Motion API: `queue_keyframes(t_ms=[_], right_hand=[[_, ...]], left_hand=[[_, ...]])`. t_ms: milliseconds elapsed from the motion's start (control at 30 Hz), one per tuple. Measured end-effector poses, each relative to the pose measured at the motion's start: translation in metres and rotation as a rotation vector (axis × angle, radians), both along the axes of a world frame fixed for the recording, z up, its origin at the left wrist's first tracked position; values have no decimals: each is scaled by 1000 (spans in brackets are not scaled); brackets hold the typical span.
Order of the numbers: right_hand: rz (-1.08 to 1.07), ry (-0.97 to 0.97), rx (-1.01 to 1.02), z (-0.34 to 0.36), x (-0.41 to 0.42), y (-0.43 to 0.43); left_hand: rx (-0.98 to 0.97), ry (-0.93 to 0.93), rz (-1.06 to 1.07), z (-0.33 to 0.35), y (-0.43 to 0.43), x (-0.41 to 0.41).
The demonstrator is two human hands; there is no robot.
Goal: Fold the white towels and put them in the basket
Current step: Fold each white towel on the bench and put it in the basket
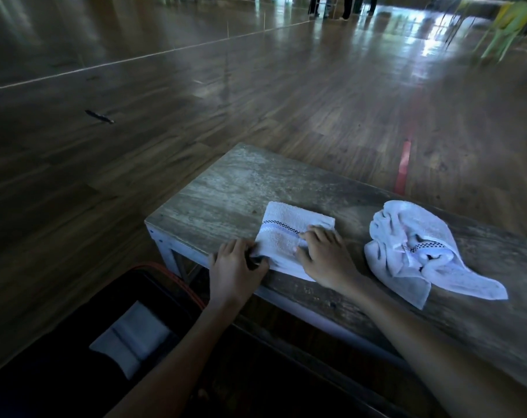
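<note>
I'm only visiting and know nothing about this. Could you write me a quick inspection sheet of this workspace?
Surface: worn wooden bench, top scuffed.
Job's things: folded towel at the bench's front edge; crumpled towel to its right, apart from it; dark basket below the bench's left end, holding a second folded towel.
Clutter: small dark object on the floor.
Hands: left hand grips the folded towel's left edge; right hand rests on it, grip unclear.
Cables: nothing seen.
Surroundings: glossy wooden floor, red strip, blurred green chairs.
</note>
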State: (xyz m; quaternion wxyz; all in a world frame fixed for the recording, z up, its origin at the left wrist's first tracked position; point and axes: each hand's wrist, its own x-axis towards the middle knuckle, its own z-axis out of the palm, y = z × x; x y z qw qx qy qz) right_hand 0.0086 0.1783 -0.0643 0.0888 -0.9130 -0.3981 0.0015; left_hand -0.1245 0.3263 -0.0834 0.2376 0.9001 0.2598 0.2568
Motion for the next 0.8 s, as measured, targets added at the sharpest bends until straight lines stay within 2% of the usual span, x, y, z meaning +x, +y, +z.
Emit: queue_keyframes(t_ms=[67, 133, 267, 367, 633, 733, 800], right_hand=[[-17, -105, 33, 4, 1, 6], [-28, -129, 99, 3, 2, 11], [1, 2, 107, -10, 0, 13], [7, -4, 91, -14, -1, 13], [41, -9, 53, -17, 1, 9], [41, -25, 56, -16, 5, 5], [38, -30, 38, -15, 6, 5]], left_hand=[[-4, -13, 18, 1, -1, 2], [-11, -29, 24, 1, -2, 5], [0, -88, 23, -1, -4, 7], [2, -90, 4, -5, -4, 7], [48, 54, 32, 0, -3, 10], [129, 56, 41, 2, 4, 7], [270, 36, 19, 1, 12, 4]])
